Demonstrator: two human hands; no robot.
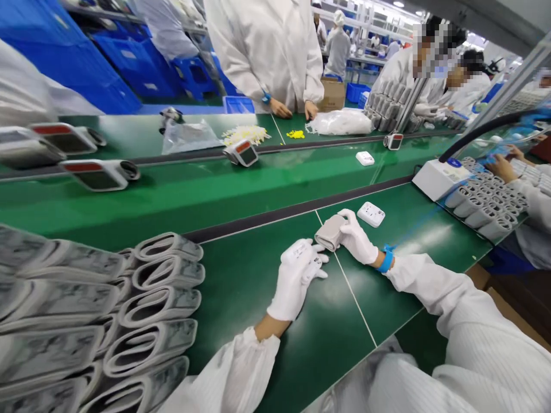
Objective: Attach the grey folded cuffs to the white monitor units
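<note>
My right hand [358, 238], in a white glove with a blue wrist strap, grips a folded grey cuff [330, 232] by its right side. The cuff is just above or on the green table [318, 332]. My left hand [295, 284], also gloved, holds a small white monitor unit [296, 252] with dark markings, partly hard to tell from the glove. Its fingers point toward the cuff, a little apart from it. Behind my right hand, a second white unit [371, 214] lies on the table with its marked face up.
Stacked grey cuffs [159, 298] fill the left side. Beyond a dark edge runs a green belt carrying cuffed monitors [241, 154] and a white unit [365, 158]. A white box [441, 179] and rolled cuffs [486, 198] stand right. A co-worker [271, 51] stands opposite, near yellow pieces [295, 134].
</note>
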